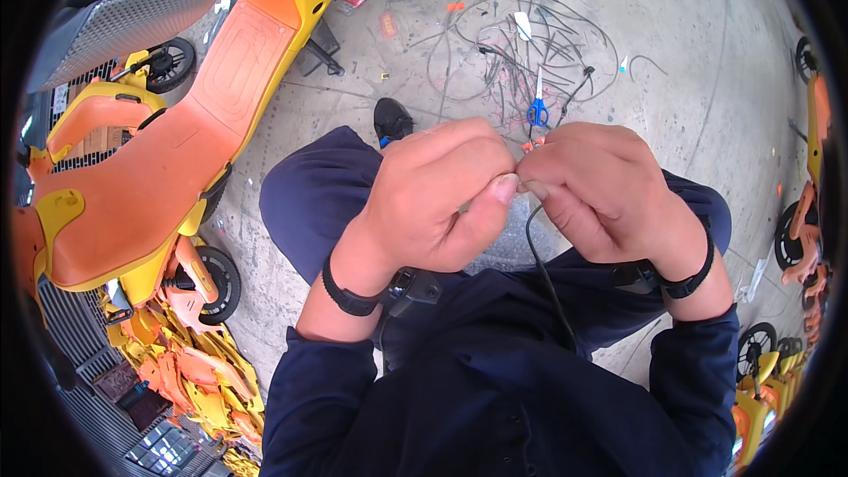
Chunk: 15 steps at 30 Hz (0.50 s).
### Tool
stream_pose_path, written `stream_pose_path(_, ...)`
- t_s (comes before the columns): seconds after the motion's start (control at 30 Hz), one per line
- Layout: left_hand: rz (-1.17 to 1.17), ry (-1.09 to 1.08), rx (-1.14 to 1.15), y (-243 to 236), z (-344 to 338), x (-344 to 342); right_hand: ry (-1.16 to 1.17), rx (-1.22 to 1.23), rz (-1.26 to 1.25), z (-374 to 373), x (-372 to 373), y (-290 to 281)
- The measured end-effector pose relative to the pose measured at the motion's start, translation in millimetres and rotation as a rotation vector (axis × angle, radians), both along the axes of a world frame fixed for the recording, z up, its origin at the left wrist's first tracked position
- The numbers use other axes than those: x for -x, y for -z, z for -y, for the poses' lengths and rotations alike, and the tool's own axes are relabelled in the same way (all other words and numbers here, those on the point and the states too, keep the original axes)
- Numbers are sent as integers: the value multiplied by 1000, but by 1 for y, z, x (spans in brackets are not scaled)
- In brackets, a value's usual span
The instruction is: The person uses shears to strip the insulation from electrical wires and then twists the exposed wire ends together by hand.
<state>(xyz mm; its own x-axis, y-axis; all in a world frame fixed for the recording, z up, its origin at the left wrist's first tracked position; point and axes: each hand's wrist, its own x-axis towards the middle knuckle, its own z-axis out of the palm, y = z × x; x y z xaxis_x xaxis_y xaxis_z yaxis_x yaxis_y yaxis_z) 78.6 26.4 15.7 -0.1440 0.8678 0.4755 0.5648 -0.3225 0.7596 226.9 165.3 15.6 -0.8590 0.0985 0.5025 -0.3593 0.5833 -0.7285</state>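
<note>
Black cable (pixel 542 270), thin, gently curved

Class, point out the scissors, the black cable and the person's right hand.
Scissors (pixel 538 103), head view: where blades meet handles.
Black cable (pixel 548 283), head view: its lower stretch.
Right hand (pixel 608 185), head view: back of hand.

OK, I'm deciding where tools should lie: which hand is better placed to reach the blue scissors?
Probably the right hand: the blue scissors lie on the floor just beyond it, nearer than to the left hand. Both are pinched closed, though, near the dark cable's upper end.
</note>
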Motion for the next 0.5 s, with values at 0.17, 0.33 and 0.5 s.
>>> stream_pose_path(0.17,-57,-30,-10,0,-2,0,35,-62,-7,-1,0,0)
stream_pose_path(0.33,-82,-54,-25,2,-3,-2,70,-80,-51,1,0,5)
stream_pose_path(0.5,-114,-136,-58,5,-3,-5,84,-108,-71,1,2,5)
